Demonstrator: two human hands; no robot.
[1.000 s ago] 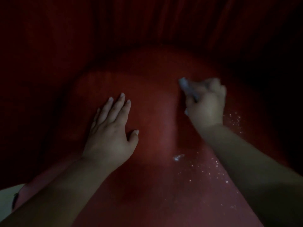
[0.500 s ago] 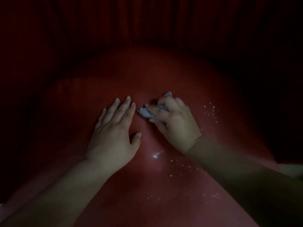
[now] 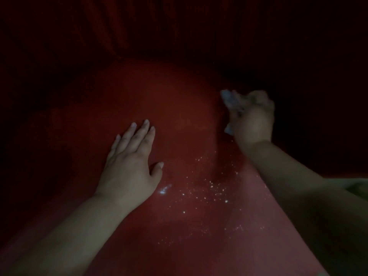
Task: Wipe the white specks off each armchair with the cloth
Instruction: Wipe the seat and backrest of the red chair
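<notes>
The left hand (image 3: 130, 166) lies flat, fingers straight, on the red armchair (image 3: 179, 108) seat; white specks (image 3: 205, 190) scatter just right of it, near the seat's front; further right, the blurred right hand (image 3: 252, 116) grips the pale cloth (image 3: 229, 99)

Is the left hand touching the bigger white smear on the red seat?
Apart. The head view shows red seat between the left hand and the white smear.

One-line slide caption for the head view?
Right hand wipes cloth across red armchair seat; white specks remain.
</notes>
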